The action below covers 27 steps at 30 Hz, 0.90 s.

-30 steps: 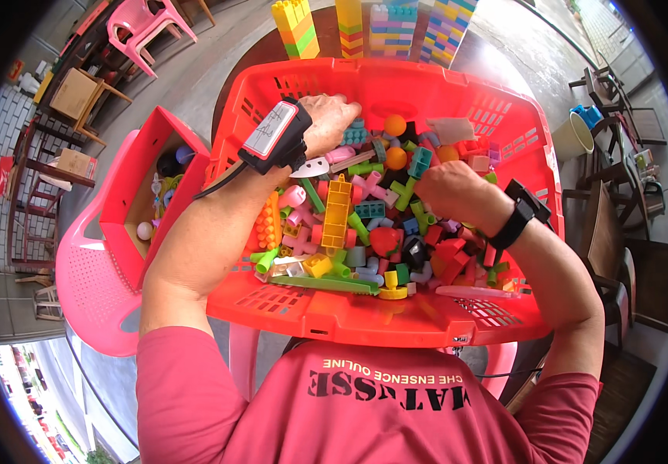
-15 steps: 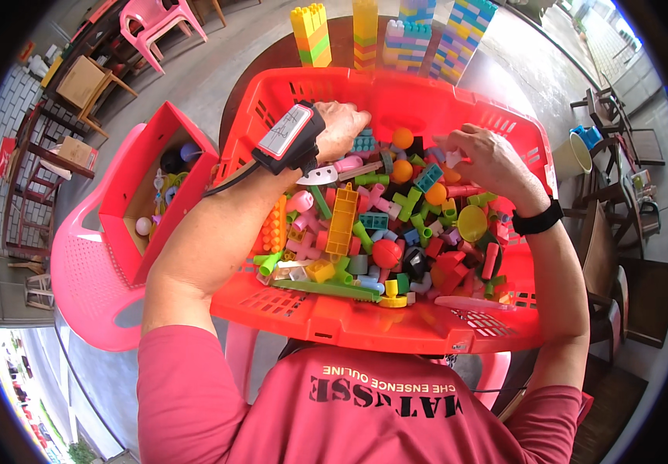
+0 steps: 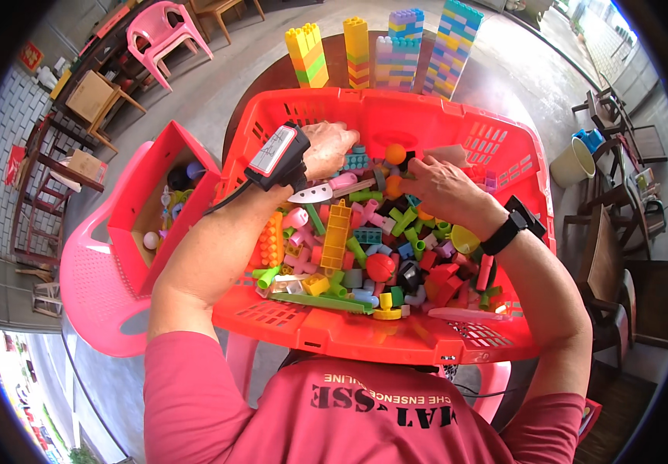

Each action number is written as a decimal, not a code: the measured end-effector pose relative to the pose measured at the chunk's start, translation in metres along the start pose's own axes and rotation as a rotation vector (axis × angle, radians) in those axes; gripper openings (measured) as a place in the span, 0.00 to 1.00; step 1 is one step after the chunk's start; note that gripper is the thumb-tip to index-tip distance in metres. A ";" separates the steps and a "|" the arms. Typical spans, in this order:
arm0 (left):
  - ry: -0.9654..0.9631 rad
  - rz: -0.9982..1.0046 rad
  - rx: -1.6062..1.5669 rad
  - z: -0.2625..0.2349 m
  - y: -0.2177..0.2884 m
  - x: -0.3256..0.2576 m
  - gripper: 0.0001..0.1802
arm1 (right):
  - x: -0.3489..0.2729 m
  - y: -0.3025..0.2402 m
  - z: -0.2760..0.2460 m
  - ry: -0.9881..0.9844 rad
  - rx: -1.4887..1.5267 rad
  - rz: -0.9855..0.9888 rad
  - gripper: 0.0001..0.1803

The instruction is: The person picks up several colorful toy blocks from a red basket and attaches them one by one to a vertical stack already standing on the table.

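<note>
A large red plastic basket [image 3: 334,334] is full of mixed toy blocks and plastic pieces. My left hand [image 3: 328,147] is at its far left, fingers curled down beside a teal studded brick [image 3: 356,161]; whatever they hold is hidden. Over the far middle of the pile reaches my right hand [image 3: 446,185], its fingers stretched out above the pieces near an orange ball [image 3: 396,154]. A white toy knife blade [image 3: 311,193] lies below my left hand. Closer to me are a long yellow brick [image 3: 337,236] and a red ball [image 3: 380,267].
Behind the basket, block towers stand on a round dark table: a yellow-green one [image 3: 308,58], a yellow-orange one [image 3: 356,50] and tall blue-purple ones [image 3: 451,50]. On the left, a red box [image 3: 129,232] with small toys rests on a pink chair [image 3: 90,286].
My right hand has moved left and down into the pile, its fingers now straighter. The left hand stays at the far left of the basket. The whole view has shifted slightly.
</note>
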<state>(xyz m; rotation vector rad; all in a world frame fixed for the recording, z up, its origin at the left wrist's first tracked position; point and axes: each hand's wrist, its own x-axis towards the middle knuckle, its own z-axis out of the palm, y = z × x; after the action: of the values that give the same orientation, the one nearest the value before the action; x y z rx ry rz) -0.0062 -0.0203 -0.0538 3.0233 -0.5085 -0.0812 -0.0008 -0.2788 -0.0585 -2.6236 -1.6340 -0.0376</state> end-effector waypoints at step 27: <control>-0.093 0.048 -0.261 0.006 -0.005 0.000 0.32 | 0.002 0.015 -0.045 0.053 0.901 0.290 0.17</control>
<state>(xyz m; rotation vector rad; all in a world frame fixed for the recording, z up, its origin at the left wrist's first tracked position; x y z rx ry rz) -0.0046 -0.0156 -0.0599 2.7609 -0.5315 -0.2648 0.0143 -0.2858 -0.0139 -2.0621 -0.8995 0.5060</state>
